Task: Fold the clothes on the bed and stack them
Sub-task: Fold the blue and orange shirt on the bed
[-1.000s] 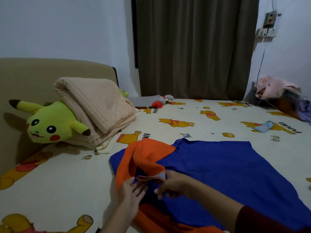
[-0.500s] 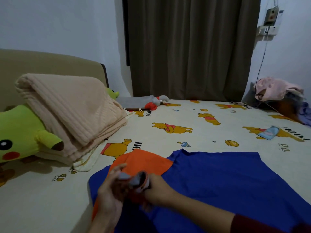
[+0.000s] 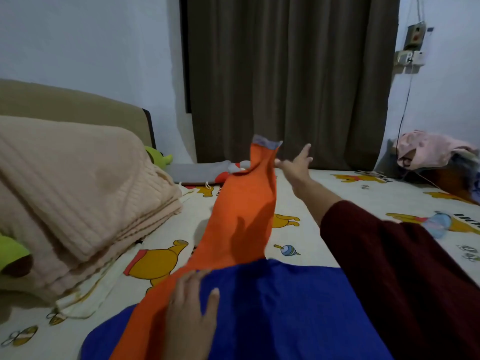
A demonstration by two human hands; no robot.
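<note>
A blue garment (image 3: 285, 307) with an orange sleeve (image 3: 241, 216) lies on the bed's cartoon-print sheet (image 3: 337, 193). My left hand (image 3: 192, 315) rests flat, fingers apart, where the orange meets the blue. The sleeve is stretched up and away over the bed, its grey cuff (image 3: 267, 141) in the air. My right hand (image 3: 296, 165) reaches far forward in a dark red sleeve, fingers spread, its thumb side at the orange sleeve's right edge just below the cuff. Whether it pinches the fabric is hidden.
A folded beige blanket (image 3: 78, 193) lies at the left against the headboard, on a yellow-green plush toy (image 3: 10, 253). A grey and red item (image 3: 207, 172) lies by the brown curtain. Pink clothes (image 3: 428, 149) are piled at the far right. A small blue item (image 3: 439, 223) sits on the sheet.
Both hands were together at the bunched cuff. Now my right hand has shot forward with the sleeve stretched out, and my left hand has dropped flat onto the garment. The view has shifted right.
</note>
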